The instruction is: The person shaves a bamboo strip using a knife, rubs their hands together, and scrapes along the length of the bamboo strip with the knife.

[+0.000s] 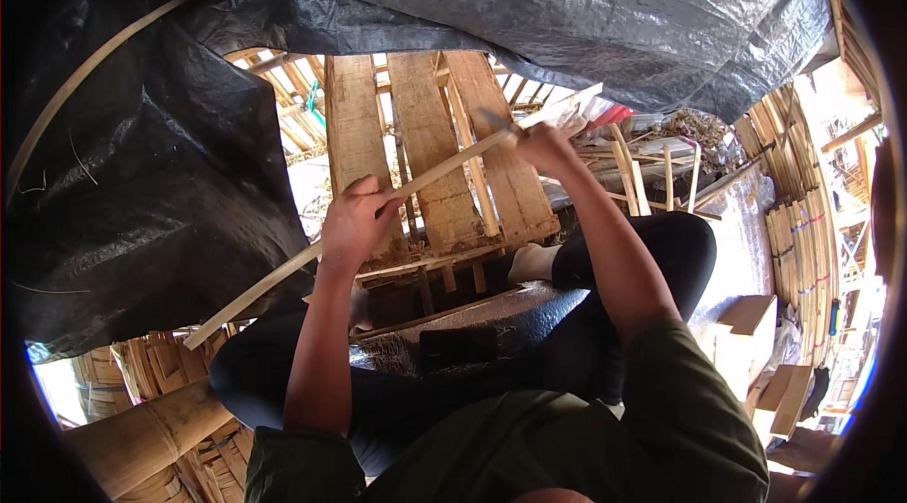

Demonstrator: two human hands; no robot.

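Observation:
A long pale bamboo strip [444, 166] runs slantwise in front of me, from low on the left to high on the right. My left hand [354, 220] is closed around its middle. Farther up, my right hand [545, 149] grips a knife, whose dark blade [495, 119] sticks out to the left beside the strip. The knife's handle is hidden in my fingers. Below the strip stand rough wooden planks [430, 139], side by side, pointing away from me.
Black plastic sheeting [161, 182] hangs at the left and across the top. Split bamboo pieces [669, 177] stand at the right, with tied bamboo bundles [803, 253] beyond them. A thick bamboo pole [151, 437] lies at lower left. Cardboard boxes [746, 319] stand at lower right.

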